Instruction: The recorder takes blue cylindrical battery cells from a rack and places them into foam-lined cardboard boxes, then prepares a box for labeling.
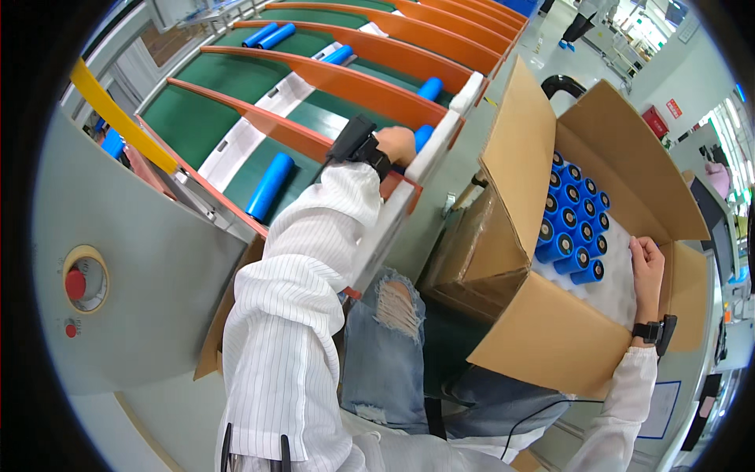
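My left hand (397, 146) reaches over the lower end of a sloping green lane, beside a blue cylindrical battery cell (424, 137). Its fingers are hidden behind the back of the hand, so their grip does not show. Inside an open cardboard box (515, 169), several blue cells (568, 218) stand upright in close rows on a white padded liner (605, 287). At the liner's right edge my right hand (647, 271) has its fingers curled closed on it. Another blue cell (270, 186) lies in the nearest lane, left of my left forearm.
Orange dividers (314, 75) separate the green lanes (193, 126), where more blue cells (275, 36) lie. A white rail (440, 141) runs along their lower ends. The box flaps (543, 338) stick outward. On the left, a grey machine panel (149, 307) carries a red button (75, 284).
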The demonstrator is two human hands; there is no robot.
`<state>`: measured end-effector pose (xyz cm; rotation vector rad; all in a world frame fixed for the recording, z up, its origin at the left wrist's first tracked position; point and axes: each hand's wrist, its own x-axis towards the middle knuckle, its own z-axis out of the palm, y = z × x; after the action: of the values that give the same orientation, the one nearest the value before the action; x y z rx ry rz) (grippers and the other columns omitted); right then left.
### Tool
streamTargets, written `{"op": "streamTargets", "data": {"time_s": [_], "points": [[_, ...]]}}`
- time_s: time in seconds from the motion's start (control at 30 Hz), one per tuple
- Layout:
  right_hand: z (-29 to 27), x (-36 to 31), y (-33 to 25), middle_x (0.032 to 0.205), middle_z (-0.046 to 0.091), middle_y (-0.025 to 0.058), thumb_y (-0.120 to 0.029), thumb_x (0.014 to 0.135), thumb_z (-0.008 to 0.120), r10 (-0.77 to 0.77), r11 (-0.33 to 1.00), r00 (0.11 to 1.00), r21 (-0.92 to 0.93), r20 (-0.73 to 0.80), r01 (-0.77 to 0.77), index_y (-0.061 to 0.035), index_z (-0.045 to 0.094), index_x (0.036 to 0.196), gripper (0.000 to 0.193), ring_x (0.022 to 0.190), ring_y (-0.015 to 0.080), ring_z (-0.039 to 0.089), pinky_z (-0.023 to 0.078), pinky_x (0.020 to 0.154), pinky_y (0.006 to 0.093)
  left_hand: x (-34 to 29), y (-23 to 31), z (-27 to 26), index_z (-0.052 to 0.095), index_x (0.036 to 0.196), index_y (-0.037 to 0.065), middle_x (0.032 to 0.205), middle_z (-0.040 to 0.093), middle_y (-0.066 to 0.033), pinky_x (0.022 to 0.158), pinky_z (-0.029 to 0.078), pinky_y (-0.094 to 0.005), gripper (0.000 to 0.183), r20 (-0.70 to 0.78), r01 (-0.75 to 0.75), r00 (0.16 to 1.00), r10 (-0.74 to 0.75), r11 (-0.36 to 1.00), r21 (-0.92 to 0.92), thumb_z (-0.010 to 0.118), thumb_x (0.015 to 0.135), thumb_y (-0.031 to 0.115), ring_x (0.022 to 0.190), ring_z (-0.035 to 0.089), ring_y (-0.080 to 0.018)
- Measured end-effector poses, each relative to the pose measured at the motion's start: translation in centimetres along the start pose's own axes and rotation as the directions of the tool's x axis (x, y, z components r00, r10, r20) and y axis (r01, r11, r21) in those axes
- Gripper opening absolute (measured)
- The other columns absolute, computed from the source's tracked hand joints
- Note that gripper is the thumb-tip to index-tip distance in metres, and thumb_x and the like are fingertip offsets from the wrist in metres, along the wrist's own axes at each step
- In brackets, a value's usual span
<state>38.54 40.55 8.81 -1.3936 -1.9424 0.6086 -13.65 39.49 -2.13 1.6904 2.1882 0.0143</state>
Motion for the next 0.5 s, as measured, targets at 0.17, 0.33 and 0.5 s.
{"op": "streamTargets", "data": {"time_s": [0.17,0.33,0.5], "points": [[1.0,0.6,0.3,0.073,0.045,-0.0098,-0.02,0.097,0.06,-0.041,0.999,0.999,0.019,-0.01,0.041,-0.0044,0.06,0.085,0.02,0.065,-0.0006,0.035,0.026,0.056,0.0184,-3.5,-3.8,-2.0,0.071,0.095,-0.001,0.095,0.07,-0.022,0.082,0.054,-0.0419,0.051,-0.199,-0.015,0.979,-0.054,0.944,-0.329,0.069,0.068,0.042,0.089,0.068,-0.0356],[1.0,0.6,0.5,0.074,0.047,-0.0095,-0.021,0.098,0.058,-0.072,0.997,0.992,0.016,-0.107,0.074,-0.005,0.066,0.095,0.018,0.066,-0.0003,0.036,0.027,0.057,0.0184,-21.4,-6.5,-8.4,0.061,0.105,0.004,0.081,0.063,0.0002,0.059,0.047,-0.0225,0.025,-0.57,-0.402,0.821,-0.032,0.677,-0.617,0.07,0.088,0.021,0.068,0.058,-0.0068],[-2.9,2.5,3.4,0.07,0.042,-0.0081,-0.022,0.098,0.058,-0.079,0.992,0.995,0.094,-0.065,0.085,-0.0059,0.067,0.099,0.018,0.061,0.0005,0.033,0.024,0.054,0.0184,-36.7,-10.0,0.3,0.06,0.113,0.004,0.089,0.061,-0.0011,0.069,0.047,-0.0272,0.041,-0.416,-0.129,0.858,-0.303,0.656,-0.743,0.073,0.082,0.027,0.076,0.057,-0.0112]]}}
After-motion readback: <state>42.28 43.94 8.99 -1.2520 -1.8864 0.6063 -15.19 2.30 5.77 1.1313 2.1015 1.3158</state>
